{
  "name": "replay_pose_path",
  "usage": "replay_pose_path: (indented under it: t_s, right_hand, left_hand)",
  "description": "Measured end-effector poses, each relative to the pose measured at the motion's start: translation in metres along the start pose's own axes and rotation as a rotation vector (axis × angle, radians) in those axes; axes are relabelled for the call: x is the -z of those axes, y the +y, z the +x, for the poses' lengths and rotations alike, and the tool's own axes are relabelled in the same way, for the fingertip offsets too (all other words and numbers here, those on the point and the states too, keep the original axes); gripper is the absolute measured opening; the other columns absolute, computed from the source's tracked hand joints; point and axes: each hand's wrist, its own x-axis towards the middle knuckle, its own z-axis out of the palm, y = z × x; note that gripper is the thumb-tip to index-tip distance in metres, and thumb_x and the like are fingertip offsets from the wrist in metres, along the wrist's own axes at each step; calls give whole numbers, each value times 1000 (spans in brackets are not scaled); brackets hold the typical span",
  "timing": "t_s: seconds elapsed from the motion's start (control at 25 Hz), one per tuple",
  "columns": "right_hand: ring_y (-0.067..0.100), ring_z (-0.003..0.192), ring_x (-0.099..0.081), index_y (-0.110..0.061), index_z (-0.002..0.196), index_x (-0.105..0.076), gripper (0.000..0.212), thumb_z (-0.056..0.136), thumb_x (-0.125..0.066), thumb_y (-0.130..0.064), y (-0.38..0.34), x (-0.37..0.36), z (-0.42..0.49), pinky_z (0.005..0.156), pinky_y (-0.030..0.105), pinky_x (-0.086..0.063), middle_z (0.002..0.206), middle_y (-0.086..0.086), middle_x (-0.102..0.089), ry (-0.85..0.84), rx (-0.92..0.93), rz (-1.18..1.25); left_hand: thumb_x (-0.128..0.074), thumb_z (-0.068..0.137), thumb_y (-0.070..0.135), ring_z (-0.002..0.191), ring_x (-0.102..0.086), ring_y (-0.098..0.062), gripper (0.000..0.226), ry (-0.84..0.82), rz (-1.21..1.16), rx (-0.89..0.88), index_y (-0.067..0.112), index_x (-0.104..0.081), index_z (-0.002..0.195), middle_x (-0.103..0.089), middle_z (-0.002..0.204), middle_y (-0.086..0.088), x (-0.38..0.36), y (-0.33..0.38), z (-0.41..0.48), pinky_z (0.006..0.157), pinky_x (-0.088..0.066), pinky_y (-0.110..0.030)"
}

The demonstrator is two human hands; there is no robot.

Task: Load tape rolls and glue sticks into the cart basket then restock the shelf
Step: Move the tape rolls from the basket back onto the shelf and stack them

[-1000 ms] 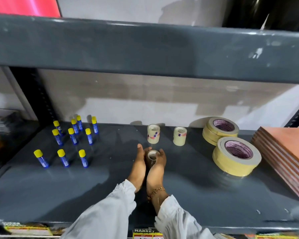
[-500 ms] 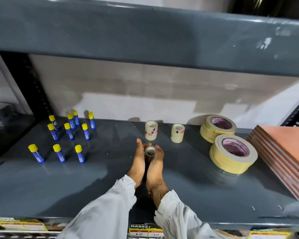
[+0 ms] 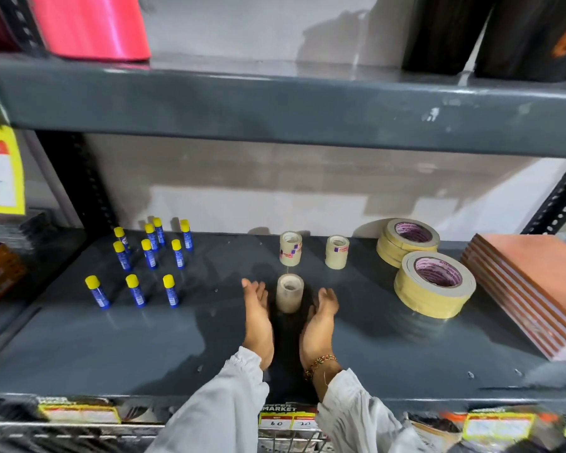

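A small stack of clear tape rolls (image 3: 289, 293) stands upright on the grey shelf (image 3: 111, 348), in the middle. My left hand (image 3: 257, 322) is just left of it and my right hand (image 3: 319, 325) just right, both open, palms facing inward, not touching it. Two more small tape stacks (image 3: 290, 248) (image 3: 337, 252) stand behind. Several blue glue sticks with yellow caps (image 3: 151, 253) stand upright at the left. Two stacks of wide yellow tape rolls (image 3: 433, 284) (image 3: 407, 238) sit at the right.
A pile of orange-edged boards (image 3: 530, 289) lies at the far right. The upper shelf beam (image 3: 275, 106) overhangs closely, with a pink roll (image 3: 92, 24) and dark rolls (image 3: 490, 31) on top. Price labels (image 3: 286, 420) and a wire basket rim (image 3: 291, 436) sit below the front edge.
Both hands were pressed around the tape stack; now they have let go and drawn apart and back, leaving it standing on the shelf. The camera has tilted up.
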Motion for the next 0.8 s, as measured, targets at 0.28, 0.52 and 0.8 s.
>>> replay_pose_path:
  t_s: [0.28,0.52,0.8]
  right_hand:
    - [21,121,-48,-23,116,-48,18,102,-37,-26,-38,33,-9,109,38,-34,124,3,-52,-19,60,-233]
    - [26,110,-53,-4,114,-60,52,91,-29,-39,-99,98,36,96,31,-37,114,12,-63,-2,744,-918]
    - [32,92,-57,-2,96,-64,43,91,-31,-30,-139,158,115,93,39,-40,97,16,-67,-24,902,-1105]
  left_hand:
    - [-37,98,30,89,-53,-18,26,193,378,-327,11,-53,88,-57,87,0,-15,4,-49,74,-38,-20]
    - [-32,98,38,98,-51,-4,33,-243,644,-327,19,-59,103,-59,101,6,-115,-18,-57,92,-33,-19]
    - [-21,71,78,134,-37,-18,85,-188,501,8,25,-44,132,-46,143,-1,-197,-97,-14,116,-23,-44]
